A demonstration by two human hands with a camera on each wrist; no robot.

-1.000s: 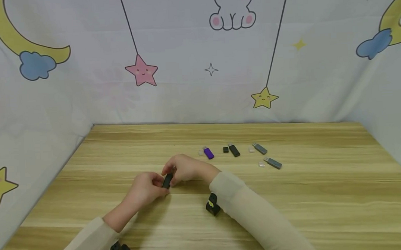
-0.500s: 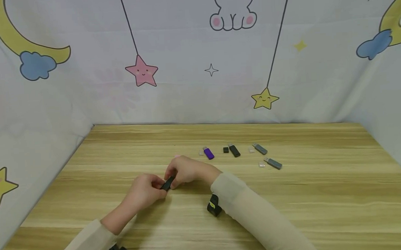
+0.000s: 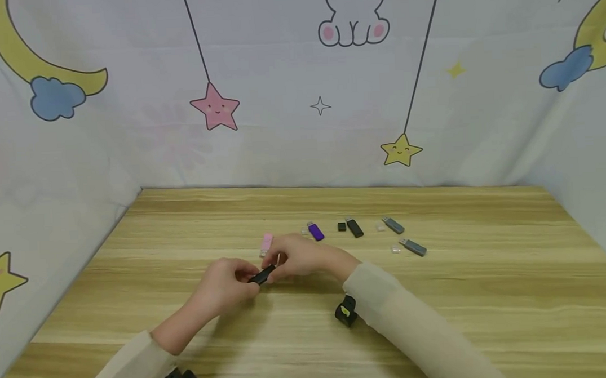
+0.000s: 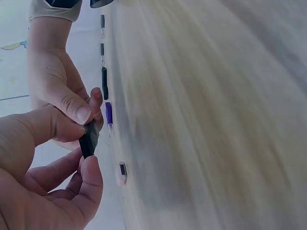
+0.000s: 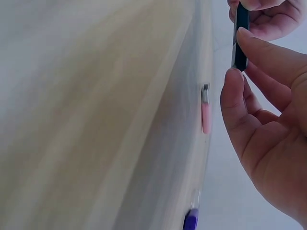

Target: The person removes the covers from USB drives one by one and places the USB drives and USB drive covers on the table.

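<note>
Slim black USB stick pinched between both hands over grained wood

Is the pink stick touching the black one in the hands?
Apart. In the head view the pink stick lies on the table, with wood showing between it and the black stick held lower down.

Row of USB sticks on the bench, nearer its far edge than its near edge, right of centre. Leftmost stick lies just behind the two hands. Next stick to its right, then another. Two more at the row's right end, one before the other.
</note>
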